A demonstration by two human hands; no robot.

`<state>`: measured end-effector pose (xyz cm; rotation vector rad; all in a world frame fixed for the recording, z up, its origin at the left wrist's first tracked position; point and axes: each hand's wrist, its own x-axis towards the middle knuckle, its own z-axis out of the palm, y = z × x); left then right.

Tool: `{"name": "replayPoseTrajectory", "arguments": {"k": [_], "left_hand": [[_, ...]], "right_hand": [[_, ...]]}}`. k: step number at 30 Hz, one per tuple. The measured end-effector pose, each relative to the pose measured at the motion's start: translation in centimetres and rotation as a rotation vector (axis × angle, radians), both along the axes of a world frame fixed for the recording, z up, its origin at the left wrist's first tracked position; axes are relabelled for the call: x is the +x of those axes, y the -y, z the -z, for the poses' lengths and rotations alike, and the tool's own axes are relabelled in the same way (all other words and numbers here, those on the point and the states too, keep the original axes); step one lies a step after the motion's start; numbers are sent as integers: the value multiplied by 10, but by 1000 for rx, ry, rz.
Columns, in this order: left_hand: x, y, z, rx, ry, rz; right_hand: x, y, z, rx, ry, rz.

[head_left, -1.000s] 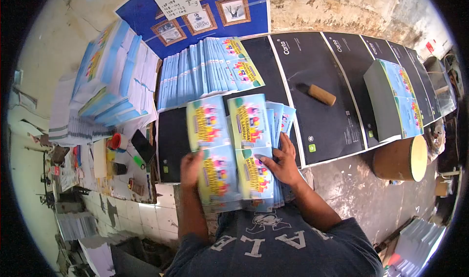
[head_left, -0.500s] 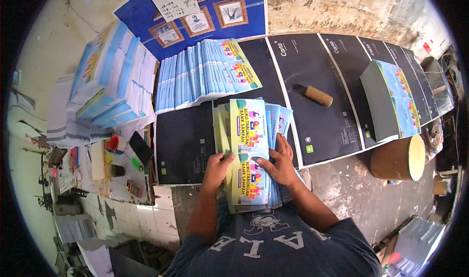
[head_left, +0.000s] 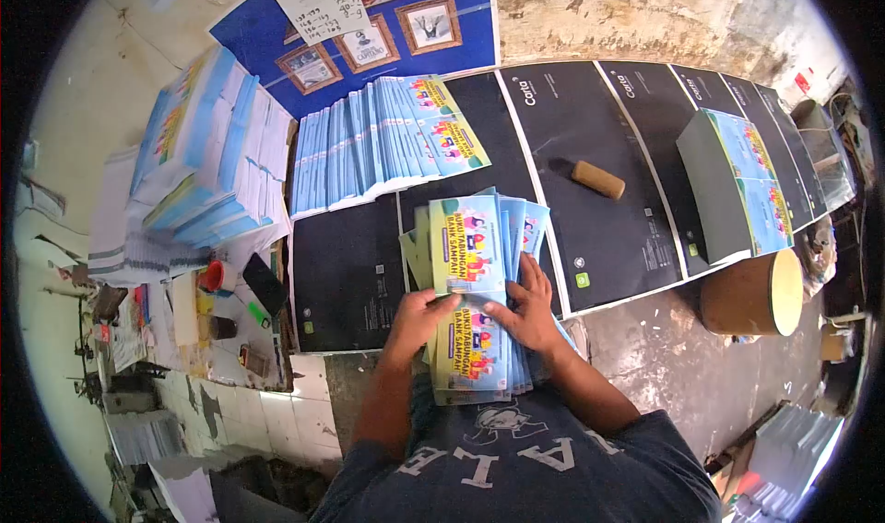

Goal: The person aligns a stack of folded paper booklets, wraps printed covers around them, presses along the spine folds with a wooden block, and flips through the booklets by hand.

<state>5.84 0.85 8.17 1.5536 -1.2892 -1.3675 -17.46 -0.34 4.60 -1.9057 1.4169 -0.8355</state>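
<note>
A loose, slightly fanned stack of printed booklet sheets point(head_left: 470, 246) lies at the table's front edge, against my body. The top sheet is yellow and blue and carries the same cover twice, lettered "BUKU TABUNGAN BANK SAMPAH". My left hand point(head_left: 422, 322) grips the stack's left edge, its thumb lying over the top sheet near the middle. On the opposite edge my right hand point(head_left: 530, 316) holds the stack, with the thumb on top and fingers along the right side. Lower sheets stick out unevenly on both sides.
Overlapping booklets point(head_left: 369, 145) spread at the back left of the black table point(head_left: 346, 288). A brown block point(head_left: 597, 180) lies mid-table. A neat booklet stack point(head_left: 728, 187) stands at right, beside a round container point(head_left: 751, 297). Tall paper piles point(head_left: 207, 145) and a phone point(head_left: 265, 283) are at left.
The top sheets have shifted slightly left and toward my body, and their crease at the middle shows more. Both hands keep their hold at nearly the same place.
</note>
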Motion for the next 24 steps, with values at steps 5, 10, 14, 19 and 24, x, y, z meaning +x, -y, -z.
{"name": "replayPoseTrajectory", "arguments": {"k": [5, 10, 14, 19, 24], "left_hand": [[47, -10, -18, -68, 24, -228], [114, -28, -16, -230, -409, -320], [17, 2, -16, -244, -68, -124], [-12, 6, 9, -322, -2, -103], [3, 1, 12, -8, -279, -87]], "right_hand": [[3, -1, -4, 27, -16, 1], [5, 0, -1, -22, -69, 14], [3, 1, -6, -32, -40, 0], [1, 1, -11, 50, -3, 2], [5, 0, -15, 56, -57, 6]]}}
